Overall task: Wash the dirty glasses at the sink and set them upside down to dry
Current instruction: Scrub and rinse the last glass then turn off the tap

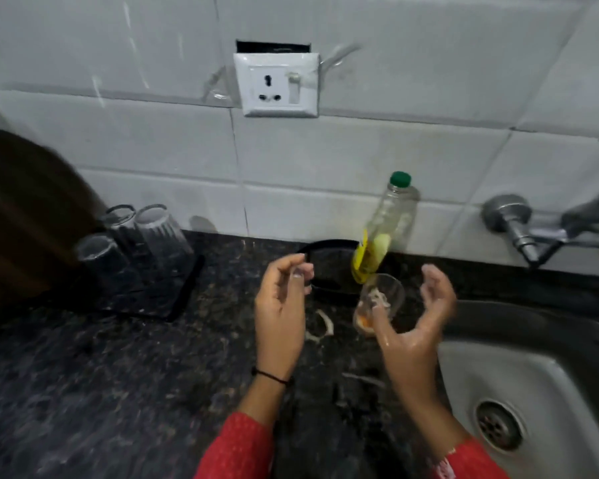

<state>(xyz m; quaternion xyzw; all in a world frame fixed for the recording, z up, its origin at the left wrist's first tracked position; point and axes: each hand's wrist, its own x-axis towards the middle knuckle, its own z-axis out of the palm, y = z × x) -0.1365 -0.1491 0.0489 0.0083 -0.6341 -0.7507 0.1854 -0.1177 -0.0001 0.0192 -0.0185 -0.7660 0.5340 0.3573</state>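
**Both hands loose, dirty glass on the counter between them**

My left hand (284, 295) hangs over the dark speckled counter (118, 375) with the fingers loosely curled toward the thumb. It has hold of nothing. A thin black band (270, 374) circles that wrist above my red sleeve.

My right hand (419, 316) is wet and shiny, cupped wide with the palm turned inward. The fingers stand well apart from the thumb and nothing is gripped. The thumb reaches across the lower side of the dirty glass (379, 302), but I cannot tell whether it touches. My fingers are clear of it on the right.

That glass stands upright on the counter, just left of the sink (547, 368). It has orange residue at its bottom and pale bits inside. Just behind it is a clear bottle (384, 233) with a green cap and yellow label, close to the tiled wall. A black round dish (325, 267) sits behind my left hand. A pale curled scrap (322, 326) lies on the counter between my wrists.

Far to the left, three glasses (159, 233) rest upside down on a black tray (177, 302). The tap (529, 233) juts from the wall above the sink, the drain (498, 426) shows in the basin, and a white socket (279, 84) is set in the tiles.
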